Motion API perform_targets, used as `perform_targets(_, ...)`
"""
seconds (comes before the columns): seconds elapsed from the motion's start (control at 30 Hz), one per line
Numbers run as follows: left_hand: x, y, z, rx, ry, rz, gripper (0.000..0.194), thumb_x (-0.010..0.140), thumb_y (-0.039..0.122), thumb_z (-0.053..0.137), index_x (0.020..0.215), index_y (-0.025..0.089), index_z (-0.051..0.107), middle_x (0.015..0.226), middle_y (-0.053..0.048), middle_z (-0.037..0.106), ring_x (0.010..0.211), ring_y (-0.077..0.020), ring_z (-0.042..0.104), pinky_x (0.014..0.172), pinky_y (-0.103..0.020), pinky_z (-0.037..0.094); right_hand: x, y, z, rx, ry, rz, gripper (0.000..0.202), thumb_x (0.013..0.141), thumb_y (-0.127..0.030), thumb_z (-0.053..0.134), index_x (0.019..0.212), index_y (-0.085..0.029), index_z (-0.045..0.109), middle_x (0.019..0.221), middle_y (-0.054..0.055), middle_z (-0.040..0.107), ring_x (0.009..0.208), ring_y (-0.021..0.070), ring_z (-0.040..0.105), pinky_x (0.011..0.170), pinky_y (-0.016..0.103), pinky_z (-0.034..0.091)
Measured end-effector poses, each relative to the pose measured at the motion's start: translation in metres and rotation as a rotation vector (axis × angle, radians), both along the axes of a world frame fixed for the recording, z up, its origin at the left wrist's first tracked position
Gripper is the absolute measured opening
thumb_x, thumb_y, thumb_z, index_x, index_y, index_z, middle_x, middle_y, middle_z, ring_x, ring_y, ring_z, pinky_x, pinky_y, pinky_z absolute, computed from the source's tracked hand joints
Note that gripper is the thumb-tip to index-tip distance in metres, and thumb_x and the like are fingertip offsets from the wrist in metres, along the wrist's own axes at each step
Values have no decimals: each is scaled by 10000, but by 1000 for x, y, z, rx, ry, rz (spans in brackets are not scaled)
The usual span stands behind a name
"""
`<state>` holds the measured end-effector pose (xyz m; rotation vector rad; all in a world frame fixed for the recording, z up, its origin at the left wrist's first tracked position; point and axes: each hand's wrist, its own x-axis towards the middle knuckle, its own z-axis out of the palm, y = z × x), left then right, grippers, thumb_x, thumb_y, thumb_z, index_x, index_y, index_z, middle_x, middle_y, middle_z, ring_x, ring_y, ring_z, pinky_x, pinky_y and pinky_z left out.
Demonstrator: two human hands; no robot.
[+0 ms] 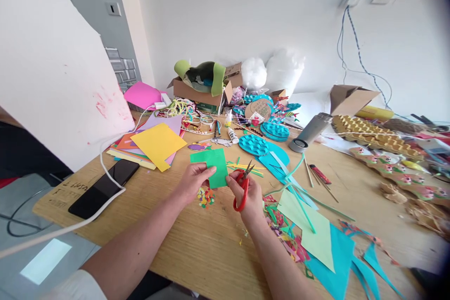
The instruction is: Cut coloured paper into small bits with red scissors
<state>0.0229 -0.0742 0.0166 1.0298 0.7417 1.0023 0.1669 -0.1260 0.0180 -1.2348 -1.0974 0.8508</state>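
A green sheet of paper (217, 165) with a piece cut out of its left side is held over the middle of the table. My left hand (194, 180) pinches it between thumb and fingers. Red-handled scissors (243, 192) hang in my right hand (249, 197), blades apart and pointing up and away; its thumb and finger also touch the paper's lower right edge. Small colored paper dots (206, 198) lie just below the paper. Behind it are thin yellow and green strips (248, 167).
Colored sheets (158, 143), a black phone (105, 187) and a white cable (105, 159) are at left. Blue discs (253, 145), a metal bottle (311, 132), paper scraps (281, 225) and a pale green sheet (311, 232) are at right. A box (197, 91) stands behind.
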Motion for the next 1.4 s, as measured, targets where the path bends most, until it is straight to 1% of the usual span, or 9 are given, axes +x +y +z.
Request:
perform_targets(0.13, -1, 0, -1, 45, 79, -36, 282, 657, 397, 744, 712, 125, 700, 654, -51, 674, 539, -151, 613, 483, -255, 495, 0, 0, 1, -8, -35, -20, 321, 714, -468, 682, 714, -163, 583, 631, 11, 571, 590, 151, 514, 559, 251, 416)
perform_targets(0.3, -6, 6, 1, 19, 46, 126, 304, 639, 390, 747, 741, 114, 670, 668, -68, 687, 515, -187, 639, 436, -268, 489, 2, -3, 0, -35, -157, 70, 423, 827, -566, 537, 732, -157, 590, 670, 46, 615, 648, 178, 571, 584, 260, 431)
perform_targets(0.43, -10, 11, 2, 19, -29, 202, 271, 635, 353, 749, 715, 119, 639, 651, -53, 679, 534, -201, 657, 440, -266, 499, 0, -6, -1, -135, -229, 152, 478, 830, -605, 504, 637, -169, 532, 565, 15, 558, 547, 153, 537, 515, 243, 396)
perform_targets(0.57, -11, 11, 5, 7, -74, 211, 274, 620, 339, 759, 730, 119, 638, 677, -51, 682, 548, -197, 663, 426, -249, 495, -4, -9, -1, -227, -302, 234, 504, 810, -619, 525, 596, -163, 554, 476, -2, 527, 443, 131, 485, 439, 232, 330)
perform_targets(0.73, -9, 9, 5, -31, -56, 191, 301, 599, 342, 770, 744, 109, 646, 681, -56, 675, 533, -200, 665, 397, -235, 485, -8, -11, -1, -256, -341, 317, 540, 831, -626, 481, 626, -147, 624, 446, 5, 552, 391, 121, 469, 404, 221, 309)
perform_targets(0.9, -8, 9, 3, -31, -6, 213, 286, 600, 343, 766, 722, 115, 644, 677, -52, 674, 528, -212, 667, 378, -238, 479, -9, -11, -2, -289, -382, 310, 539, 800, -632, 516, 569, -153, 605, 417, 7, 541, 364, 118, 460, 390, 217, 303)
perform_targets(1.1, -9, 10, 6, -32, -13, 256, 311, 583, 346, 775, 749, 114, 650, 678, -50, 670, 558, -227, 678, 384, -242, 499, -9, -8, -8, -313, -412, 273, 534, 801, -623, 511, 543, -159, 576, 414, 10, 532, 366, 118, 450, 382, 211, 282)
perform_targets(1.27, -8, 10, 5, -30, 11, 230, 285, 590, 331, 772, 718, 107, 652, 695, -68, 680, 606, -236, 687, 398, -236, 514, -9, -8, -5, -294, -438, 295, 554, 786, -625, 527, 475, -166, 509, 399, 5, 507, 351, 96, 403, 372, 205, 257)
perform_targets(1.4, -9, 11, 2, -67, 31, 200, 285, 586, 316, 772, 737, 100, 663, 720, -87, 696, 597, -232, 684, 381, -223, 500, -8, -8, -3, -332, -421, 297, 569, 787, -640, 507, 464, -174, 465, 404, 7, 512, 357, 100, 425, 378, 203, 278)
